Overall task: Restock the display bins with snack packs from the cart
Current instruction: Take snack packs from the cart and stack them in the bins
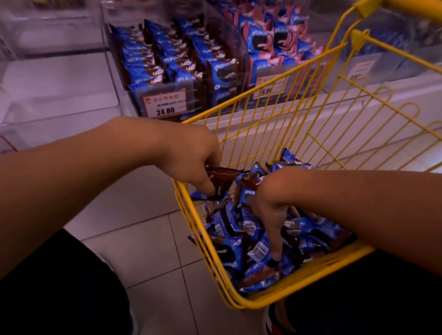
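White tiled floor (139,229) below; long white display surface (325,123) across the top of the view, carrying clear plastic display bins. The nearer clear bin (198,47), with an orange-bordered price label (164,103) on its front, holds upright rows of blue-and-brown packs and looks close to full; the bin beside it (274,38) holds blue-and-pink packs in a looser heap. Yellow wire shopping cart (278,295) stands just in front of the surface, its bottom covered by a loose pile of blue-and-brown foil snack packs (239,222). Left hand (191,159) hovers over the cart's near-left rim, fingers curled round a small bunch of brown-and-blue packs (221,178), apparently more than one, though the count cannot be told. Right hand (270,206) is down in the pile, fingers extended into the packs; whether it has hold of any cannot be told. Risks, as judged: the left bunch is held by the edges at the rim line, so a pack could slide free and land on the floor outside the cart. Slick foil and a multi-pack hold make that likelier during the lift to the bin. The nearer bin has little room, so forcing packs in could topple the neat rows or crush the contents. Packs could also go into the pink-pack bin by mistake.
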### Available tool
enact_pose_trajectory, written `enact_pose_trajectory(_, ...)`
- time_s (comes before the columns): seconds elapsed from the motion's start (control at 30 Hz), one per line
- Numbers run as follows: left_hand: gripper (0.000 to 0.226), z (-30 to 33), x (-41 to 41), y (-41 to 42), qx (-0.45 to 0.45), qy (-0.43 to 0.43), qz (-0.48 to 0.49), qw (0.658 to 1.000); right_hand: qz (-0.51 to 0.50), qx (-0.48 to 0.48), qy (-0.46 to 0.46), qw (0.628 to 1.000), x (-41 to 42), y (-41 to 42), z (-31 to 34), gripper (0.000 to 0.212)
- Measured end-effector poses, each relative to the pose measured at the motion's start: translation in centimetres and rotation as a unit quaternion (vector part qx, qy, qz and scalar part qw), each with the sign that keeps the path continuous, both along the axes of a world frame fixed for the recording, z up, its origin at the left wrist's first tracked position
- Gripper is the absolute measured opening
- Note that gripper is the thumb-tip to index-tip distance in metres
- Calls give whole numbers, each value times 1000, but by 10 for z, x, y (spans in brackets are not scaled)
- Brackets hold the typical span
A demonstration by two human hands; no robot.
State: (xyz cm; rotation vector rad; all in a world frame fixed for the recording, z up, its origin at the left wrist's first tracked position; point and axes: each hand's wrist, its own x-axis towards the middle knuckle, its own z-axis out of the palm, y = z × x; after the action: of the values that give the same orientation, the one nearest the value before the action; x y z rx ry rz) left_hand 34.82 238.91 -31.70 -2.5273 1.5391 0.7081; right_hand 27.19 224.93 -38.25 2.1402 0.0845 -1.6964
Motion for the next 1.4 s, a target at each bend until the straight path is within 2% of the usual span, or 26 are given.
enact_pose_trajectory(0.1, 22, 1, 3, 3, -28, -9, -1, 1000, -86, 26, -17, 996, 1, -6, 3, 63)
enact_pose_trajectory(0.2, 24, 0, 7, 6, -51, -11, -4, 999, -143, 73, -68, 985, 10, -9, 18, 73)
enact_pose_trajectory(0.23, 25, -1, 8, 6, -63, -11, -7, 998, -147, 85, -90, 981, 15, -8, 29, 69)
enact_pose_trajectory(0.27, 24, -1, 10, 7, -79, -8, -8, 997, -153, 97, -114, 977, 19, -8, 41, 59)
enact_pose_trajectory(0.33, 22, -1, 16, 11, -112, 2, -5, 994, -163, 134, -186, 960, 22, -14, 69, 24)
enact_pose_trajectory(0.37, 21, 0, 20, 13, -127, 10, -1, 992, -162, 157, -232, 946, 20, -18, 83, 16)
enact_pose_trajectory(0.43, 18, 2, 30, 19, -152, 42, 21, 987, -145, 202, -323, 913, 14, -30, 108, 14)
enact_pose_trajectory(0.57, 25, 6, 47, 29, -197, 113, 93, 970, -16, 211, -454, 866, 5, -55, 127, 10)
enact_pose_trajectory(0.63, 19, 6, 51, 33, -243, 183, 150, 941, 0, 231, -521, 822, 4, -67, 126, 10)
enact_pose_trajectory(0.7, 20, 4, 54, 35, -301, 267, 216, 889, 12, 275, -588, 760, 5, -74, 122, 14)
enact_pose_trajectory(0.77, 38, 3, 57, 36, -332, 308, 257, 854, 9, 328, -629, 705, 8, -72, 115, 19)
enact_pose_trajectory(0.8, 44, 2, 58, 35, -336, 314, 263, 848, 1, 347, -628, 697, 10, -69, 111, 18)
enact_pose_trajectory(0.83, 45, 2, 58, 34, -339, 309, 262, 849, -12, 355, -610, 708, 14, -65, 107, 16)
enact_pose_trajectory(0.87, 41, 1, 58, 32, -335, 297, 259, 856, -26, 349, -579, 736, 18, -62, 100, 13)
enact_pose_trajectory(0.93, 36, -2, 58, 29, -321, 263, 252, 874, -42, 297, -496, 815, 28, -56, 87, 8)
enact_pose_trajectory(1.0, 32, -4, 58, 28, -296, 207, 214, 908, -63, 226, -408, 883, 37, -50, 77, 29)
enact_pose_trajectory(1.03, 33, -6, 59, 27, -282, 170, 191, 925, -89, 204, -363, 905, 41, -47, 74, 40)
enact_pose_trajectory(1.07, 38, -7, 60, 27, -274, 133, 175, 936, -128, 196, -326, 916, 44, -45, 69, 49)
enact_pose_trajectory(1.13, 47, -10, 60, 25, -290, 96, 184, 934, -180, 194, -280, 923, 51, -40, 59, 66)
enact_pose_trajectory(1.17, 42, -12, 61, 24, -306, 108, 194, 926, -167, 193, -279, 926, 57, -36, 55, 73)
enact_pose_trajectory(1.27, 16, -13, 61, 20, -313, 219, 220, 897, -124, 203, -269, 933, 69, -22, 36, 81)
enact_pose_trajectory(1.33, 13, -11, 60, 19, -307, 250, 231, 889, -86, 187, -238, 949, 70, -10, 18, 82)
enact_pose_trajectory(1.4, 9, -8, 58, 18, -299, 282, 234, 881, 8, 147, -225, 963, 67, -1, 1, 78)
